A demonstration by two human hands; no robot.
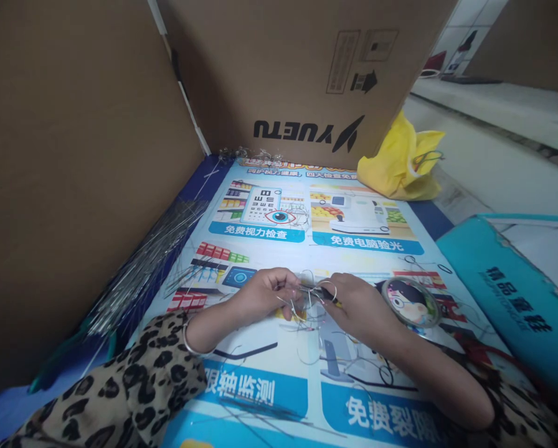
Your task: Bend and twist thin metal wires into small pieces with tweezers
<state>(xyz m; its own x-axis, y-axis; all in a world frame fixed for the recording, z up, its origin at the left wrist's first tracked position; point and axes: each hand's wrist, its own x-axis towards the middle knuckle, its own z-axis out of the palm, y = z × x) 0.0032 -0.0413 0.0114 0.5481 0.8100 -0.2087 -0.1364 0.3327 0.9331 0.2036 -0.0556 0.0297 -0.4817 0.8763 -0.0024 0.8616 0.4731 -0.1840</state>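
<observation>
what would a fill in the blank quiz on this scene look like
1. The crumpled bag beside the cardboard box is ____ in colour.
2. The bundle of straight wires lies on the person's ____ side.
3. The left hand and right hand both pinch thin bent ____.
4. The sleeve has a ____ print.
Missing words: yellow; left; wire; leopard.

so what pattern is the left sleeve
Leopard print on the left sleeve, clearest in the head view.
</observation>
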